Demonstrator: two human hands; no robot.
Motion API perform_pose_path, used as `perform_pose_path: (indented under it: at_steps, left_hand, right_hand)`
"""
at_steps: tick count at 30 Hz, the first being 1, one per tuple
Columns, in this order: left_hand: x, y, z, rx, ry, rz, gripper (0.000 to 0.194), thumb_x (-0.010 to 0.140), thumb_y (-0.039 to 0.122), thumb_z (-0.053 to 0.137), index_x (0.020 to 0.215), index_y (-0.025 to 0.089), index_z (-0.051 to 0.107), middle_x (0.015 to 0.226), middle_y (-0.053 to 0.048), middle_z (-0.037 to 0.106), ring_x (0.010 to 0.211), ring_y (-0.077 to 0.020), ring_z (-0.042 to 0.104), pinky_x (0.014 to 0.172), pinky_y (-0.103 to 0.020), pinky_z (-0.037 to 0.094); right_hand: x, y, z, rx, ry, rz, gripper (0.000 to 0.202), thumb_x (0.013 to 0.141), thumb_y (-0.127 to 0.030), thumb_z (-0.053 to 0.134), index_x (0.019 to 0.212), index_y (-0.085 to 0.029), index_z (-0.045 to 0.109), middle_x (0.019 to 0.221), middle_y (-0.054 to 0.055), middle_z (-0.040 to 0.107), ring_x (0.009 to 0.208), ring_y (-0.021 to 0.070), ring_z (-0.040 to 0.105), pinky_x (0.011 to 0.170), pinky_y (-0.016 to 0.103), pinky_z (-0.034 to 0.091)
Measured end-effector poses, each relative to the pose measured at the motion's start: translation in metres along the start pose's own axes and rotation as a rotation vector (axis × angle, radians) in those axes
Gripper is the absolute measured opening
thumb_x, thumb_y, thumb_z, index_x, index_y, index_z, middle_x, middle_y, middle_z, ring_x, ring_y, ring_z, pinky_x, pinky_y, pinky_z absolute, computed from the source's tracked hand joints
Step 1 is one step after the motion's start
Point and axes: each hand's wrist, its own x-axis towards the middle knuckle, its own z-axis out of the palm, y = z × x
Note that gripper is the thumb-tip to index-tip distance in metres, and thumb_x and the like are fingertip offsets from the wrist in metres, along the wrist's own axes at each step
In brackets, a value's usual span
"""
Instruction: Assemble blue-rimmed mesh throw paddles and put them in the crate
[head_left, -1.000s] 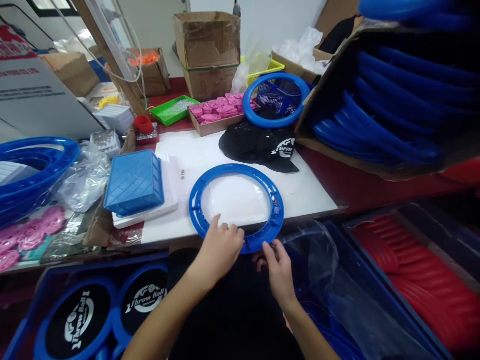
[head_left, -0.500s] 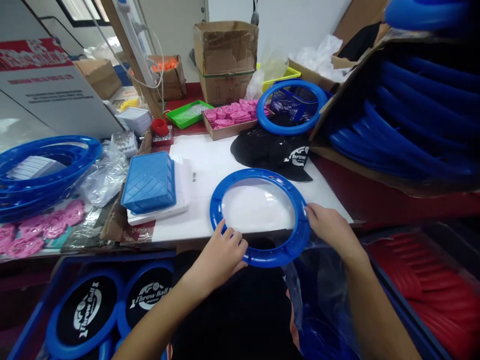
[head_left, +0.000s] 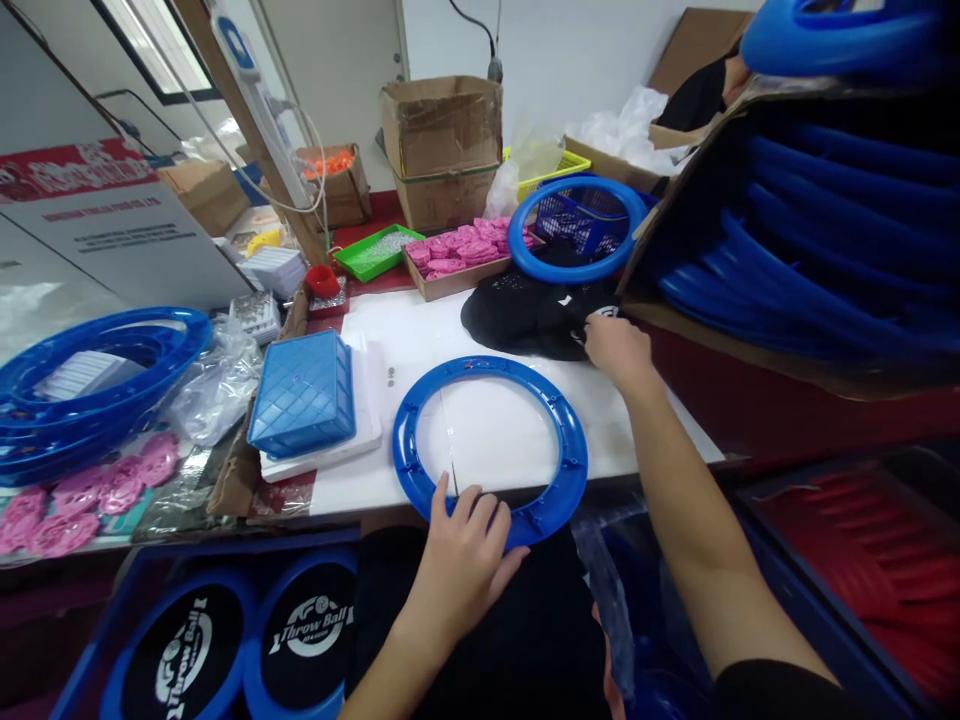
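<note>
A blue plastic ring [head_left: 571, 460] lies over the near edge of the white work surface, its ribbed side facing up. My left hand [head_left: 466, 555] grips its near rim, fingers over the inner edge and thumb at the outer side. Farther back, my right hand [head_left: 619, 350] is closed on the right end of a black cloth piece [head_left: 510, 315] with partly covered white print. Behind that cloth, another blue ring [head_left: 574, 273] leans near a dark blue basket [head_left: 592, 222].
On the right, a carton of blue rings [head_left: 810, 260] stands tilted. A light blue box [head_left: 304, 390] and stacked blue rings [head_left: 150, 340] are at left. Pink pieces [head_left: 457, 245] fill a tray at the back. Finished black-and-blue discs [head_left: 307, 640] lie below the table edge.
My right hand has let go of the ring's right side and moved up and back onto the black cloth. The ring has shifted slightly left, still in my left hand.
</note>
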Motion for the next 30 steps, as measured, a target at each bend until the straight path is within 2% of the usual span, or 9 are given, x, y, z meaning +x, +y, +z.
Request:
perform_pose_path:
  at_steps: [5, 9, 13, 16, 17, 20, 24, 28, 30]
  left_hand:
    - [-0.010, -0.005, -0.008, -0.051, -0.001, 0.007, 0.031, 0.103, 0.031, 0.060, 0.132, 0.019, 0.064, 0.123, -0.011, 0.072, 0.124, -0.0312, 0.063, 0.121, -0.070, 0.034]
    - [-0.002, 0.001, -0.009, -0.174, -0.008, 0.027, 0.029, 0.104, 0.025, 0.057, 0.132, 0.019, 0.064, 0.121, -0.010, 0.073, 0.122, -0.0292, 0.066, 0.124, -0.069, 0.031]
    - [0.006, 0.006, -0.016, -0.566, 0.040, -0.097, 0.043, 0.101, 0.024, 0.063, 0.143, 0.029, 0.058, 0.137, -0.010, 0.067, 0.131, -0.0270, 0.062, 0.127, -0.062, 0.030]
    - [0.018, 0.005, -0.031, -1.173, 0.100, -0.436, 0.066, 0.097, 0.033, 0.071, 0.156, 0.040, 0.042, 0.159, -0.008, 0.050, 0.143, -0.0287, 0.055, 0.124, -0.053, 0.038]
    - [0.025, 0.003, -0.036, -1.396, 0.109, -0.566, 0.072, 0.095, 0.037, 0.073, 0.157, 0.042, 0.036, 0.161, -0.008, 0.048, 0.142, -0.0287, 0.056, 0.122, -0.051, 0.040]
    - [0.049, -0.005, -0.044, -1.884, 0.032, -0.877, 0.069, 0.092, 0.046, 0.073, 0.151, 0.033, 0.040, 0.139, -0.011, 0.064, 0.121, -0.0266, 0.070, 0.113, -0.047, 0.050]
    - [0.072, -0.017, -0.030, -1.974, -0.055, -1.095, 0.040, 0.093, 0.051, 0.064, 0.115, 0.019, 0.060, 0.095, -0.008, 0.073, 0.086, -0.0222, 0.074, 0.086, -0.039, 0.061]
    - [0.074, -0.020, -0.008, -1.877, 0.061, -1.174, 0.027, 0.082, 0.035, 0.077, 0.100, 0.018, 0.067, 0.088, -0.004, 0.074, 0.081, -0.0197, 0.074, 0.074, -0.030, 0.060]
    - [0.073, -0.024, -0.001, -1.837, 0.131, -1.158, 0.030, 0.073, 0.027, 0.083, 0.097, 0.017, 0.068, 0.087, -0.003, 0.075, 0.082, -0.0191, 0.074, 0.074, -0.028, 0.059]
  right_hand:
    - [0.010, 0.026, -0.027, 0.206, 0.204, 0.039, 0.039, 0.102, -0.032, 0.046, 0.127, -0.017, 0.072, 0.110, 0.019, 0.074, 0.108, 0.0373, 0.068, 0.096, 0.054, 0.050]
    - [0.007, 0.017, -0.045, 0.349, 0.472, -0.053, 0.051, 0.102, -0.025, 0.036, 0.147, -0.012, 0.056, 0.127, 0.021, 0.070, 0.116, 0.0346, 0.066, 0.102, 0.052, 0.050]
    - [-0.022, -0.012, -0.041, 0.405, 0.172, -0.432, 0.057, 0.101, -0.031, 0.045, 0.157, -0.016, 0.046, 0.115, 0.015, 0.075, 0.101, 0.0309, 0.071, 0.096, 0.047, 0.054]
    - [-0.063, -0.034, -0.023, 0.565, 0.194, -0.546, 0.049, 0.105, -0.032, 0.038, 0.149, -0.016, 0.053, 0.105, 0.012, 0.076, 0.096, 0.0272, 0.071, 0.096, 0.043, 0.055]
    - [-0.080, -0.040, -0.016, 0.585, 0.122, -0.647, 0.046, 0.105, -0.033, 0.039, 0.144, -0.017, 0.057, 0.107, 0.012, 0.075, 0.098, 0.0273, 0.071, 0.096, 0.043, 0.055]
    - [-0.132, -0.058, -0.001, 0.666, -0.041, -0.878, 0.040, 0.107, -0.031, 0.039, 0.137, -0.017, 0.062, 0.113, 0.014, 0.074, 0.102, 0.0270, 0.070, 0.091, 0.042, 0.057]
    - [-0.183, -0.072, 0.002, 0.703, -0.095, -1.049, 0.036, 0.107, -0.024, 0.037, 0.129, -0.015, 0.065, 0.098, 0.013, 0.072, 0.090, 0.0252, 0.065, 0.082, 0.041, 0.056]
    - [-0.200, -0.072, -0.003, 0.559, -0.193, -1.267, 0.036, 0.103, -0.019, 0.047, 0.134, -0.012, 0.061, 0.110, 0.016, 0.072, 0.101, 0.0296, 0.064, 0.094, 0.051, 0.053]
    - [-0.195, -0.067, -0.005, 0.643, -0.263, -1.286, 0.037, 0.104, -0.022, 0.050, 0.140, -0.013, 0.058, 0.118, 0.016, 0.071, 0.109, 0.0283, 0.064, 0.100, 0.050, 0.052]
